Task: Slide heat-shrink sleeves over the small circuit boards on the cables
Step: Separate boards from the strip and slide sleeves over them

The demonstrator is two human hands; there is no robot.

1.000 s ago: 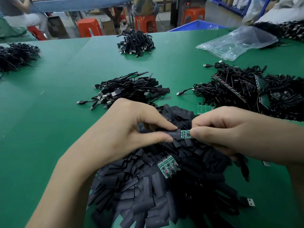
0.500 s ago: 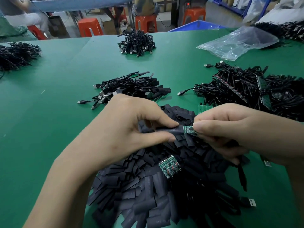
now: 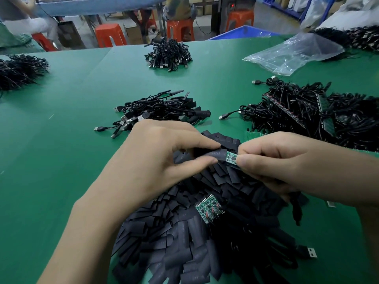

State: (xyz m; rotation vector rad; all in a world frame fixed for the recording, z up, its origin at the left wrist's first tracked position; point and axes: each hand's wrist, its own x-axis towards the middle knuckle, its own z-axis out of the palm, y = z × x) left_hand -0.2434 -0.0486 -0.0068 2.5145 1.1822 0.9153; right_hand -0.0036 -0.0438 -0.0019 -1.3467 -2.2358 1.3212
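My left hand (image 3: 160, 160) pinches a black heat-shrink sleeve (image 3: 217, 155) between thumb and forefinger. My right hand (image 3: 287, 160) pinches a small green circuit board (image 3: 232, 157) whose left end sits inside the sleeve's mouth. Both hands hover over a big pile of loose black sleeves (image 3: 184, 238). A cluster of green boards (image 3: 209, 208) lies on that pile. A black cable hangs down under my right hand, and a USB plug (image 3: 310, 252) rests at the lower right.
The green table (image 3: 61, 140) carries cable bundles at the centre (image 3: 160, 111), far middle (image 3: 168, 55), far left (image 3: 18, 70) and right (image 3: 317, 113). A clear plastic bag (image 3: 293, 52) lies at the back right. Orange stools and a blue bin stand beyond the table's far edge.
Both hands have lifted slightly with the sleeve and board. The exposed green part of the board stays about the same length.
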